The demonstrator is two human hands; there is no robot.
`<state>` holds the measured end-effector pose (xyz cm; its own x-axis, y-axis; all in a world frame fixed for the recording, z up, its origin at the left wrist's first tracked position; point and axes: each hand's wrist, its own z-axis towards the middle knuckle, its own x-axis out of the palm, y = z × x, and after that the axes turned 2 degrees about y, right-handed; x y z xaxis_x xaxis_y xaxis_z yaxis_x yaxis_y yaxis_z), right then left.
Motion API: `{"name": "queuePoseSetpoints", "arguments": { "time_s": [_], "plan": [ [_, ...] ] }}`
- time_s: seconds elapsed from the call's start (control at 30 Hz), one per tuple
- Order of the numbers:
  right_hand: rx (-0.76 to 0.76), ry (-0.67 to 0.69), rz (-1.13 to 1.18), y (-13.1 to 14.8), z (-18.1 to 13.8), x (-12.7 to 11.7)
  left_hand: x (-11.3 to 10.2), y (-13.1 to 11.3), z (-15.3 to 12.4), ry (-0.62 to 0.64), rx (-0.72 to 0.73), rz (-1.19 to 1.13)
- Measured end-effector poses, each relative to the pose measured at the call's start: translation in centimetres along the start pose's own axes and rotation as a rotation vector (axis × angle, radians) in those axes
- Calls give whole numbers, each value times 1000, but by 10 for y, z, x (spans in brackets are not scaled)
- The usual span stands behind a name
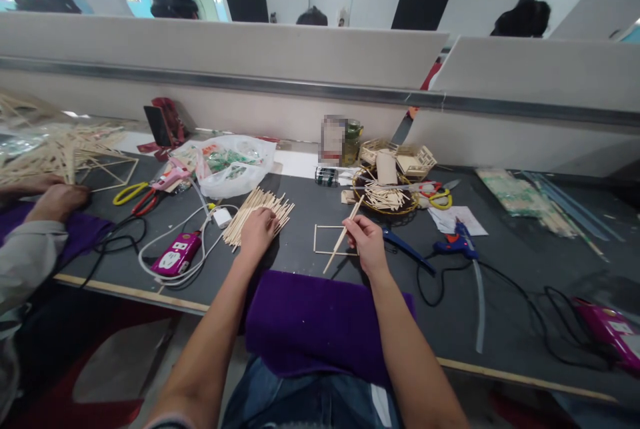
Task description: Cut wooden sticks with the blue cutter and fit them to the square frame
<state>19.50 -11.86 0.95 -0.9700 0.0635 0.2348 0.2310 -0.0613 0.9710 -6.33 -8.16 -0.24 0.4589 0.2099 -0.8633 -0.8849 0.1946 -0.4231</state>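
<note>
My left hand rests with curled fingers on a heap of thin wooden sticks lying on the dark table; whether it grips any is hidden. My right hand pinches one long wooden stick, held slanted over a small square stick frame that lies flat on the table. A blue glue gun lies just right of that hand.
A purple cloth covers the near table edge. At left are a pink power strip with cables, scissors, a plastic bag. A basket of sticks and a second glue gun sit behind. Another person's hands work at far left.
</note>
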Motion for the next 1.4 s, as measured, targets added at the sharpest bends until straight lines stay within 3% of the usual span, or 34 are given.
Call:
{"name": "queuePoseSetpoints", "arguments": {
  "time_s": [0.07,0.13,0.27,0.33,0.47,0.67,0.97,1.4],
  "plan": [
    [-17,24,-35,0,-1,0,-1,-16,-2,-42,-20,-161],
    [-24,54,-52,1,-2,1,-1,-37,-7,2,-33,-393],
    [-34,118,-71,3,-4,3,6,-82,-20,385,-50,-981],
    [-44,134,-84,4,-4,3,10,-98,-24,536,-108,-1140],
    [-65,117,-72,7,-5,3,10,-114,-24,699,-285,-1331],
    [-11,81,-11,9,-4,4,2,-120,-23,759,-402,-1402],
    [-36,-12,54,13,0,-1,2,-118,-39,817,-403,-1375],
    [63,-40,124,15,3,-1,-3,-134,-28,819,-447,-1460]
  ]
}}
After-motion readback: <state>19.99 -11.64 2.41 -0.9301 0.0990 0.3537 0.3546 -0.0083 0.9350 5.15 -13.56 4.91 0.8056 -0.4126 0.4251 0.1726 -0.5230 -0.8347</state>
